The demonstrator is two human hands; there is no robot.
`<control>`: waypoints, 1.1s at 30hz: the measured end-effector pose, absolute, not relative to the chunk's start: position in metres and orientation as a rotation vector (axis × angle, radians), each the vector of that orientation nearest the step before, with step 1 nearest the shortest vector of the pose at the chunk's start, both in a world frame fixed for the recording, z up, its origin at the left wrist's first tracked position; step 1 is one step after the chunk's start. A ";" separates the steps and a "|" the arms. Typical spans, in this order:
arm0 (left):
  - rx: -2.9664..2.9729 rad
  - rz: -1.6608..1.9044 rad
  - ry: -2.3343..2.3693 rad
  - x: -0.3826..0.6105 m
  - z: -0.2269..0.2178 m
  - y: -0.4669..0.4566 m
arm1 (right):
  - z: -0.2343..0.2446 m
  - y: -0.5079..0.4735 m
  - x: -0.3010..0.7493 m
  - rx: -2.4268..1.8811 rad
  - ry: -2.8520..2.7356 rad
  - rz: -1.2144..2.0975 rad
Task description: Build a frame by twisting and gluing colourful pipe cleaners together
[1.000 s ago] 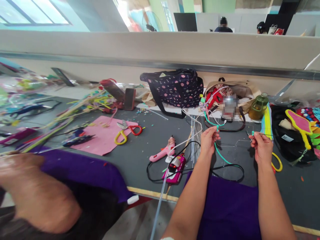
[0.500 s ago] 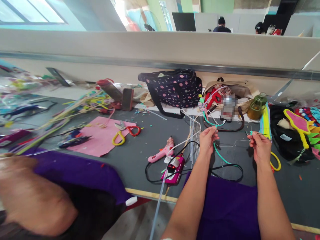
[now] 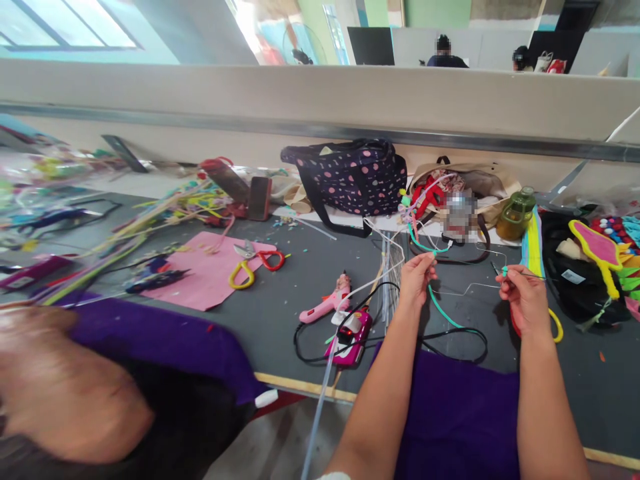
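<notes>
My left hand (image 3: 416, 280) is pinched on a teal pipe cleaner (image 3: 443, 310) that curves down to the dark table (image 3: 300, 280). My right hand (image 3: 523, 297) is pinched on a thin bent wire (image 3: 475, 285) with a teal tip, held just above the table. The wire runs between both hands. A yellow and red scissors (image 3: 553, 327) lies under my right hand. Purple cloth (image 3: 460, 420) covers the table edge between my forearms.
A pink glue gun (image 3: 327, 303) and a magenta glue gun (image 3: 353, 333) with black cable lie left of my hands. A polka-dot bag (image 3: 350, 177), green bottle (image 3: 515, 213), pink felt (image 3: 205, 273) with scissors (image 3: 253, 263). A blurred co-worker's arm (image 3: 70, 393) is at lower left.
My hands barely moved; the right hand shifted slightly on the wire. The co-worker's arm at lower left shifted a little.
</notes>
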State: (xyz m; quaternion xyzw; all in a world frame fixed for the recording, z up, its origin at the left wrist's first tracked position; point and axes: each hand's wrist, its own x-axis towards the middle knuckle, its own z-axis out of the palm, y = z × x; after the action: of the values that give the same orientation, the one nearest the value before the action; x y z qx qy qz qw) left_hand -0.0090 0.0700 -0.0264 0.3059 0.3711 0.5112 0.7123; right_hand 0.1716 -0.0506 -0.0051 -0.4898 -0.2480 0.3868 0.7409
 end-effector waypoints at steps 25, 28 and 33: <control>0.950 0.756 0.845 -0.016 -0.031 0.076 | 0.000 -0.075 0.180 -1.246 -1.022 1.480; 1.078 0.710 0.875 -0.017 -0.032 0.074 | -0.004 -0.071 0.178 -1.318 -1.084 1.551; 1.177 0.622 0.848 -0.018 -0.032 0.074 | -0.011 -0.065 0.175 -1.410 -1.127 1.555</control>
State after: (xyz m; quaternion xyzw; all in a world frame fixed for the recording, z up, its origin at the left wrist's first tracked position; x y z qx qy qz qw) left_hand -0.0178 0.0740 -0.0320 0.5291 0.3815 0.2795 0.7045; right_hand 0.1755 -0.0648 -0.0109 -0.5497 -0.4393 0.6063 0.3704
